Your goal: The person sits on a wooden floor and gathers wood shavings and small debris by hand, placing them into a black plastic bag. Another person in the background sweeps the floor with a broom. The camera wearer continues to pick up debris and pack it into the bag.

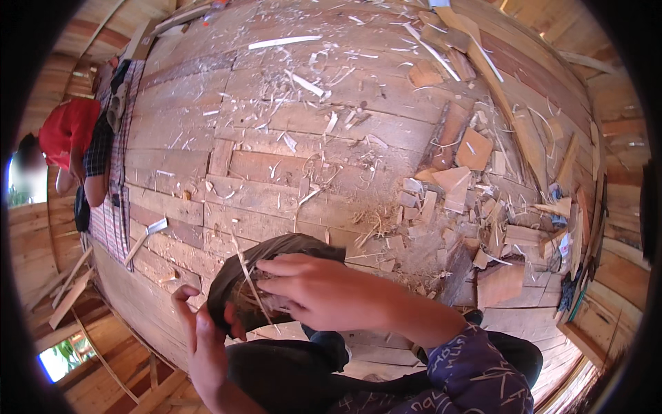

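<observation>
A dark bag (293, 245) with a wide mouth lies over my lap, wood shavings and bits visible inside. My left hand (210, 328) grips its near left edge, with some fingertips showing inside the rim. Across the mouth of the bag reaches my right hand (327, 290), palm down, its fingers stretched out and slightly apart over the shavings. A thin pale wood strip (246, 269) slants over the bag's left side, close to the right fingertips. What lies beneath the right palm is hidden.
Wood offcuts (476, 148) and shavings are heaped on the plank floor (172, 162) to the right. A wooden-handled blade (146, 236) lies at left, near a plaid mat (114, 221) where a person in red (69, 134) sits. Long boards (507, 114) lie at far right.
</observation>
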{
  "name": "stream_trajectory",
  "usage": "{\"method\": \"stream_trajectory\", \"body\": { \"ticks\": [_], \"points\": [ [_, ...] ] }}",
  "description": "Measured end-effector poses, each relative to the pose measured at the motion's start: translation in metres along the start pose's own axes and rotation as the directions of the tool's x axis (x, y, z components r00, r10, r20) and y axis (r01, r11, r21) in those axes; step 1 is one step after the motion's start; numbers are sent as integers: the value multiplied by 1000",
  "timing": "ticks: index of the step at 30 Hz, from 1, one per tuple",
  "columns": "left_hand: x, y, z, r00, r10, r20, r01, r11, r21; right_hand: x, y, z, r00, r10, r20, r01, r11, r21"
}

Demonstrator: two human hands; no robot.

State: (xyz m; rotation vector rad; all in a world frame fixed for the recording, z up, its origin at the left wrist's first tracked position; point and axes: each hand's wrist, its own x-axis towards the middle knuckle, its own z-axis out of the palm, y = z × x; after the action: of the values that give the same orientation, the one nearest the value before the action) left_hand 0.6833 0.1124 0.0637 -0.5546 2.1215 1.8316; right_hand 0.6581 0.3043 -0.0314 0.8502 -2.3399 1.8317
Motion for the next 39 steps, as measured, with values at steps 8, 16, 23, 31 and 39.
{"method": "stream_trajectory", "body": {
  "ticks": [8, 16, 23, 31, 39],
  "points": [
    [-66, -14, -40, 937, 47, -346, -36, 999, 39, 30, 172, -13, 864, 494, -101, -503, 857, -113],
    [-131, -11, -48, 830, -129, -542, 229, 966, 120, -7, 275, 86, 925, 372, 81, -159, 570, -806],
    [-178, -22, -32, 786, -47, -617, 48, 999, -14, -48, 274, 108, 897, 298, 328, 49, 668, -743],
    [-211, -26, -14, 798, -190, -573, 60, 969, -239, -63, 218, 47, 981, 194, 3, -182, 927, -327],
    [-161, -52, -38, 994, -80, 76, 102, 926, -362, -6, -44, -15, 926, 250, 281, -292, 949, 117]
  ]
}}
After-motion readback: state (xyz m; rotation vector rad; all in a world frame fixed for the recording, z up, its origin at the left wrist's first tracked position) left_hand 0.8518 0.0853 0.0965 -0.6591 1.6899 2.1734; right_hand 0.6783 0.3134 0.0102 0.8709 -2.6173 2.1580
